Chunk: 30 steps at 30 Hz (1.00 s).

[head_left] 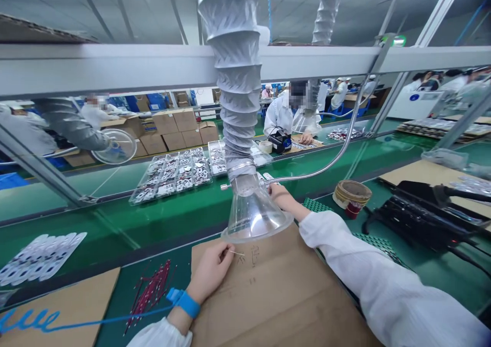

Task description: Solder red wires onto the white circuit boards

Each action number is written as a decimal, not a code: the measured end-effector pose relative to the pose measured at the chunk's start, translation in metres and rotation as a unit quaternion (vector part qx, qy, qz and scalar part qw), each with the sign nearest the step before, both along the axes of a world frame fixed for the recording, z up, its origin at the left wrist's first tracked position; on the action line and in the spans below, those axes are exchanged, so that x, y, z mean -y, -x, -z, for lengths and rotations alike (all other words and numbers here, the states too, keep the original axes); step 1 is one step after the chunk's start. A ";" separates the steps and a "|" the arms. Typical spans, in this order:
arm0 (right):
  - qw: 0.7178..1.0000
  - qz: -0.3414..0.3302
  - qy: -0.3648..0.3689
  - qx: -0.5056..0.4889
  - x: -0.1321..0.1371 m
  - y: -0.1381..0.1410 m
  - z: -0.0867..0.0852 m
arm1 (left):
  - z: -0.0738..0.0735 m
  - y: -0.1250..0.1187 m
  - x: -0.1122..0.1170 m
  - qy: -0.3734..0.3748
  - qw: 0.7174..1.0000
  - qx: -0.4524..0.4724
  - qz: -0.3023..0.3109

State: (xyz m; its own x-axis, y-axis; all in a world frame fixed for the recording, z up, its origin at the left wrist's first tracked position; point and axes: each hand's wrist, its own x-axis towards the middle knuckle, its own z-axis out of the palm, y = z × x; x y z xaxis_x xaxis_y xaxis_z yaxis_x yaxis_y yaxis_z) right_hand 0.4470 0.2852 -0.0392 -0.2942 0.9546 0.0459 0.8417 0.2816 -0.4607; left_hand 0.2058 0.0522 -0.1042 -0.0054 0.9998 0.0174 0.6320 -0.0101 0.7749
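Note:
My left hand (211, 268), with a blue wrist strap (184, 302), rests on the brown cardboard (264, 296). Its fingers are pinched around a thin pale wire (238, 253), likely solder. My right hand (284, 199) reaches forward over the green belt, behind the clear fume hood (255, 216). Its fingers are curled beside small white plates (267, 177); the hood and hose partly hide them, and what they hold cannot be made out. Left of the cardboard lies a loose bunch of red wires (151, 290).
Across the green belt (153, 224) stand clear trays of white parts (172, 175). A tape roll (352, 193) and black soldering station (425, 224) are at right. The grey hose (240, 81) hangs centrally. A co-worker (280, 114) sits opposite. White panels (42, 257) lie left.

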 end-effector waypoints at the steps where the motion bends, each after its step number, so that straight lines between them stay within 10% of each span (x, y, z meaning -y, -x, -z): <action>1: 1.000 0.000 0.011 -0.003 0.014 -0.013 0.001 | 0.000 0.000 0.000 0.003 1.000 -0.002 -0.001; 8: 0.995 -0.040 0.060 -0.072 0.130 -0.075 0.022 | 0.000 -0.004 0.001 0.015 0.998 -0.052 0.018; 17: 0.994 -0.075 0.001 -0.078 0.155 -0.078 0.043 | -0.006 -0.004 0.007 -0.006 0.995 -0.084 0.050; 26: 0.959 -0.240 0.026 -0.151 0.168 -0.073 0.043 | -0.026 0.071 -0.007 -0.076 0.951 -0.151 -0.259; 30: 0.962 -0.228 -0.001 -0.150 0.169 -0.070 0.049 | -0.048 0.066 -0.062 -0.086 0.947 -0.170 -0.257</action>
